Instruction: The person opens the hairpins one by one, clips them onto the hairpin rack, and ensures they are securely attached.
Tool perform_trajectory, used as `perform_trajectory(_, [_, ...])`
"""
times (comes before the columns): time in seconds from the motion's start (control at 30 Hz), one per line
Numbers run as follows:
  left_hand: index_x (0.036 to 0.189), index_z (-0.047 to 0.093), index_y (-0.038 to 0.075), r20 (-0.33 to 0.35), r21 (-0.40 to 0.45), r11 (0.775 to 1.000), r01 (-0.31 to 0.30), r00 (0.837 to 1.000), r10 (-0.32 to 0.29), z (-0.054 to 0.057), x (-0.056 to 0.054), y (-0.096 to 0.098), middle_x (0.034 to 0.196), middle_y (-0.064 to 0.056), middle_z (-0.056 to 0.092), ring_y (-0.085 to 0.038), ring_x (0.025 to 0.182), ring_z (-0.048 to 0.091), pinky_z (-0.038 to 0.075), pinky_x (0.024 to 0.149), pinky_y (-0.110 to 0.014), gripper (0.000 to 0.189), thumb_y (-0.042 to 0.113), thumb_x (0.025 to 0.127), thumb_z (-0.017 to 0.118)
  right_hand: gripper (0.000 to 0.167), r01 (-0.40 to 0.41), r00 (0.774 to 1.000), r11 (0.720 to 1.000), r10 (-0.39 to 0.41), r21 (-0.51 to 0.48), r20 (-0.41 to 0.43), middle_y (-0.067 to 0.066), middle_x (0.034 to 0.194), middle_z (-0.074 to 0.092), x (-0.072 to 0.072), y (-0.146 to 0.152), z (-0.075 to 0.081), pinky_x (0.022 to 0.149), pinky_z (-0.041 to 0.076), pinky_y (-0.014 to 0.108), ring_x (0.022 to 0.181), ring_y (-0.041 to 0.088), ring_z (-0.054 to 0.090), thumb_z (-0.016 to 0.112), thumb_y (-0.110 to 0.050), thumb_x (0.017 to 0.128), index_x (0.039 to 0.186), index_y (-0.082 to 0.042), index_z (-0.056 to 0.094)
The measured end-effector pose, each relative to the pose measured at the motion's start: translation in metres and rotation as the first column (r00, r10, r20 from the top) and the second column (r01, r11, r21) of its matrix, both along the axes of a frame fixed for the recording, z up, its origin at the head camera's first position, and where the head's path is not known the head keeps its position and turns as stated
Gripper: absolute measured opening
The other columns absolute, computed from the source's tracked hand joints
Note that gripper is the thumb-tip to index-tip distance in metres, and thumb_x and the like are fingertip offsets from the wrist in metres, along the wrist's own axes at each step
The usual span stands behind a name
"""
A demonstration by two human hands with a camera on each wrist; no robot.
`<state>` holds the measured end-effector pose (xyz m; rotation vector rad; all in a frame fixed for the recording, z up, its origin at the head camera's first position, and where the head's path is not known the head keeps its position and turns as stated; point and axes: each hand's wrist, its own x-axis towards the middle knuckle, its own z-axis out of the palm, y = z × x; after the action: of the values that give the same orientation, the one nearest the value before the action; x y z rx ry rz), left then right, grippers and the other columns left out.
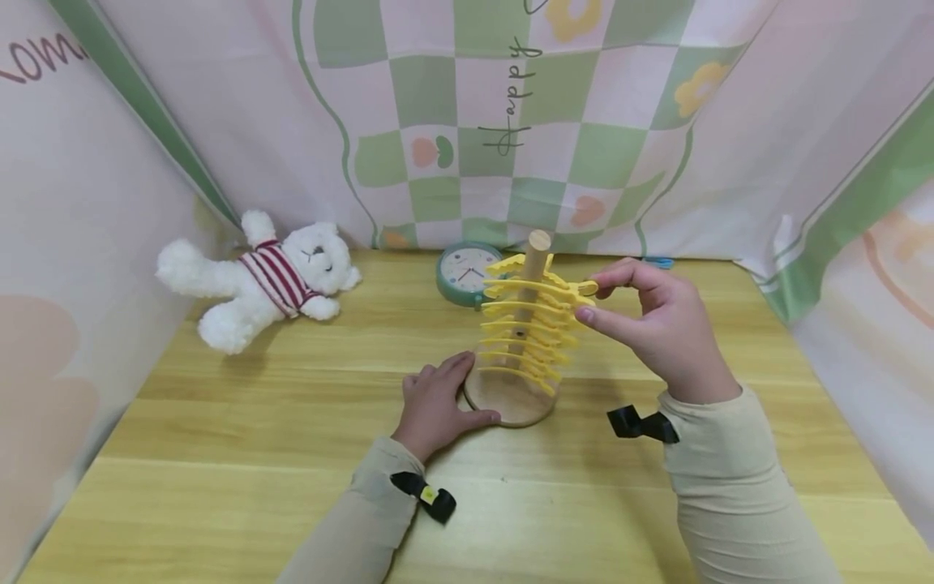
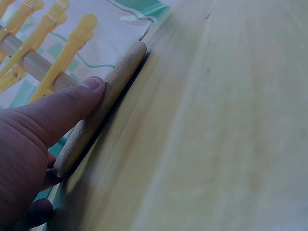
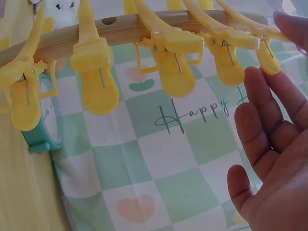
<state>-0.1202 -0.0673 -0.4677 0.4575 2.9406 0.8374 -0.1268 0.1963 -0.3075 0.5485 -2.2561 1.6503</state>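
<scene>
A wooden stand, with an upright round post (image 1: 538, 243) on a disc base (image 1: 511, 401), stands on the table. Several yellow plastic spring clips (image 1: 521, 324) are clamped along the post, one above another. My left hand (image 1: 438, 410) grips the edge of the base, its thumb against the rim (image 2: 115, 82) and its fingers round the far side. At the top of the row, my right hand (image 1: 660, 324) pinches the handles of the uppermost clip (image 3: 269, 60) between thumb and index finger. Its other fingers hang free, loosely bent.
Behind the post lies a green round clock (image 1: 456, 272). A white plush bear (image 1: 280, 272) in a striped shirt lies at the back left. Something small and blue (image 1: 659, 262) sits behind my right hand. A checkered curtain (image 1: 430, 89) borders the wooden table (image 1: 292, 454).
</scene>
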Motion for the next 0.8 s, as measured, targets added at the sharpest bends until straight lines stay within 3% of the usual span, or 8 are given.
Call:
perform_trajectory(0.33, [0.154,0.042,0.019,0.002,0.001,1.0,-0.006,1.0,0.006,-0.0018,-0.0002,-0.0008,0.157,0.005,0.042,-0.026,0.119,0.05,0.028,0.094,-0.049,0.102,0.071,0.073,0.075,0.021,0.017,1.0,0.999,-0.017,0.028,0.007,-0.005,0.1,0.07,0.0003,0.0002,-0.0003,0.094,0.041,0.021,0.097,0.016,0.059,0.079,0.009,0.079,0.097,0.006,0.069])
perform_trajectory(0.6, [0.154,0.043,0.019,0.003,-0.003,1.0,-0.003,1.0,0.003,-0.0035,-0.0011,-0.0006,0.157,0.006,0.042,-0.026,0.12,0.05,0.028,0.093,-0.049,0.101,0.072,0.074,0.074,0.023,0.017,1.0,1.0,-0.017,0.016,0.004,-0.001,0.098,0.07,0.0023,-0.0005,0.0018,0.089,0.043,0.022,0.098,0.019,0.059,0.078,0.009,0.08,0.1,0.0,0.072])
perform_trajectory(0.8, [0.155,0.042,0.019,0.0,-0.009,1.0,-0.002,1.0,0.002,-0.004,-0.0017,-0.0003,0.157,0.006,0.042,-0.025,0.119,0.05,0.028,0.093,-0.049,0.102,0.073,0.073,0.073,0.027,0.003,1.0,0.999,-0.003,0.048,0.002,0.004,0.098,0.066,0.0029,0.0014,0.0009,0.092,0.042,0.021,0.1,0.019,0.056,0.077,0.007,0.083,0.109,0.004,0.069])
